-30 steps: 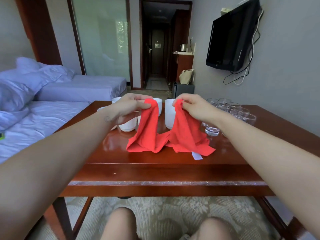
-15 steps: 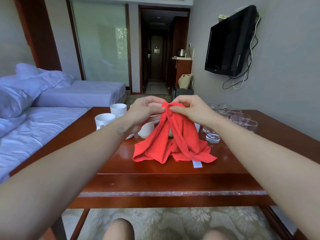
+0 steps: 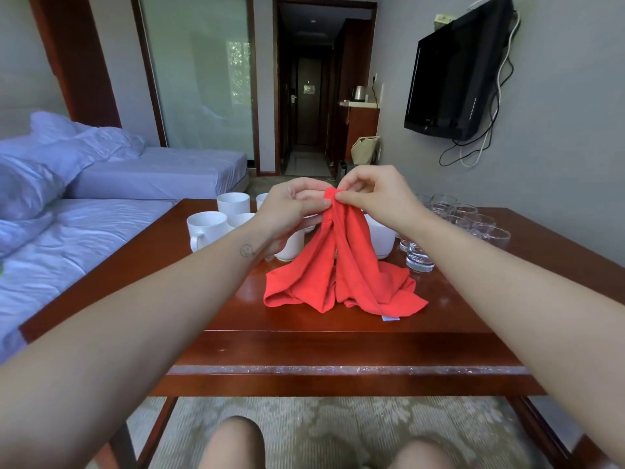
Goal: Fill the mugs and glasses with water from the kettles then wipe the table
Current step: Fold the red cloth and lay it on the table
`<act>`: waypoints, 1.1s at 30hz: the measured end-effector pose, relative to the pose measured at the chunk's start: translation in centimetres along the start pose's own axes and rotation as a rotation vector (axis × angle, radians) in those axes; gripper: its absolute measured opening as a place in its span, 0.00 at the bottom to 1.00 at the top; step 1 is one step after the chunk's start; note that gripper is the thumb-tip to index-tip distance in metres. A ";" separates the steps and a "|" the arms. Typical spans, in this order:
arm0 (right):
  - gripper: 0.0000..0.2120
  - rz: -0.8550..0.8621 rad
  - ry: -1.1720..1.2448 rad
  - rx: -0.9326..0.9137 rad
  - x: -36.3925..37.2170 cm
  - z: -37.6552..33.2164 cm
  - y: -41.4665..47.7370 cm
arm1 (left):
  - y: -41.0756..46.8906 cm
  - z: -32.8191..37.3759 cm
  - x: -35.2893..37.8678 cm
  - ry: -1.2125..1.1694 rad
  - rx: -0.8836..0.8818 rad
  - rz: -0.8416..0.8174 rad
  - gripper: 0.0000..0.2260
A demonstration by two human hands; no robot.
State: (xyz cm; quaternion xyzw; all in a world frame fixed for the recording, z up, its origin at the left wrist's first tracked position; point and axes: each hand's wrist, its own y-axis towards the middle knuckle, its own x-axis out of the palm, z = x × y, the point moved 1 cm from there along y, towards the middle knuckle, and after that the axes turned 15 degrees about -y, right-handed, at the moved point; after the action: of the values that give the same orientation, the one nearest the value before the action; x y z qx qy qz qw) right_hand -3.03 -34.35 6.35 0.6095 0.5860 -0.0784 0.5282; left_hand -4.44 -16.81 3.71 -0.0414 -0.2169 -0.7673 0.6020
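Observation:
A red cloth [image 3: 341,275] hangs in a peak above the middle of the wooden table [image 3: 304,346], its lower edges spread on the tabletop. My left hand [image 3: 294,208] and my right hand [image 3: 375,194] meet at the top and both pinch the cloth's gathered corners. Several white mugs [image 3: 206,228] stand behind and left of the cloth, partly hidden by my left hand. Several clear glasses [image 3: 473,221] stand at the back right. No kettle is on the table; one small kettle [image 3: 358,93] sits on a far shelf by the hallway.
A bed with white sheets [image 3: 84,238] runs along the table's left side. A black television [image 3: 456,76] hangs on the right wall with loose cables. My knees [image 3: 233,441] show below the table's front edge, over a patterned carpet.
My two hands, which held the cloth's corners apart, have come together so the corners meet in one peak. The cloth's lower part stays on the table.

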 end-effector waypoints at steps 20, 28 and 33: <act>0.08 0.022 -0.031 0.074 0.4 -1.2 1.4 | -0.7 -0.5 2.2 0.476 0.259 0.110 0.19; 0.06 0.164 -0.148 0.071 -2.8 -3.9 4.0 | -0.5 0.4 3.5 1.026 0.419 0.272 0.09; 0.11 0.223 -0.168 0.091 -4.9 -6.0 6.4 | 0.6 2.6 4.6 1.043 0.262 0.335 0.15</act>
State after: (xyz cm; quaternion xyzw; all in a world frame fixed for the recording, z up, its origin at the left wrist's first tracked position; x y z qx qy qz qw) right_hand -2.51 -31.49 15.99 0.6853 0.4642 -0.0964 0.5527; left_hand -5.59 -20.07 7.76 0.3848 0.0255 -0.5468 0.7431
